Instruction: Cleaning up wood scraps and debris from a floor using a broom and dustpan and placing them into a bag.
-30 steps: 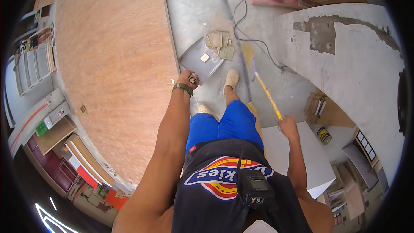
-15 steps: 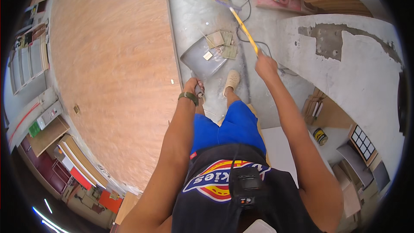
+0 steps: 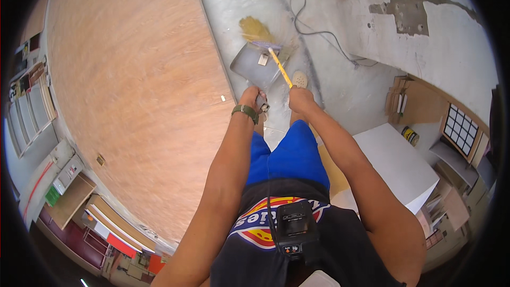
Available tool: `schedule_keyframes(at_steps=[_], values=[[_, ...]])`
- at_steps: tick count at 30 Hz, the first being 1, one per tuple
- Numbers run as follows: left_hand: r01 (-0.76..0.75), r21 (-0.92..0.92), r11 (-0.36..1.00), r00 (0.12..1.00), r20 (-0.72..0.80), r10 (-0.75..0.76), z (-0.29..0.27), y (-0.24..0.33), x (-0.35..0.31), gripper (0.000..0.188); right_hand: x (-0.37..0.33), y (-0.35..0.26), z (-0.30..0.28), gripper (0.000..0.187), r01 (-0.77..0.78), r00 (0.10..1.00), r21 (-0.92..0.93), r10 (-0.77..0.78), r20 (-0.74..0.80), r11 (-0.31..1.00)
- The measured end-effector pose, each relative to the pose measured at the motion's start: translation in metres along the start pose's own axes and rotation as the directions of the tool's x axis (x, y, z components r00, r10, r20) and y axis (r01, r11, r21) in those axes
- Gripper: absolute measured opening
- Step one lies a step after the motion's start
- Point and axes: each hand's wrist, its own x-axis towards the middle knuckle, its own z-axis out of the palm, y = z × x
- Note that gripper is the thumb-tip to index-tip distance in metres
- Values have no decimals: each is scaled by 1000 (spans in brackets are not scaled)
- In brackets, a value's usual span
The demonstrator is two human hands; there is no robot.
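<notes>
My left hand grips the handle of a grey metal dustpan that rests on the concrete floor ahead of my feet. A small pale scrap lies inside the pan. My right hand holds the yellow handle of a small broom, whose straw bristles lie at the far edge of the dustpan. A dark green watch band sits on my left wrist. My shoe shows just beyond the right hand.
A large plywood sheet lies on the left. A black cable snakes over the floor ahead. A concrete wall rises at right, with a white box, a small can and stacked boards beside it. Shelves stand at lower left.
My right hand swung the broom up from my right side and then brought it down ahead, so the bristles now meet the dustpan. The left hand stayed on the dustpan handle.
</notes>
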Motion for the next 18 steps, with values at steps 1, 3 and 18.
schedule_keyframes(at_steps=[1, 3, 18], values=[[5, 26, 1000, 1000, -26, -4, 0, 0, 0, 9, -8, -2, 6, 27, -53, 998, 71, 51, 32, 996], [-31, 110, 993, 999, -22, 34, -5, -7, -2, 10, -26, -3, 14, 25, -117, 992, 146, 108, 64, 982], [-73, 327, 942, 997, 33, 66, -31, -7, -32, 14, -185, 94, 23, 46, -296, 871, 621, 472, -137, 726]])
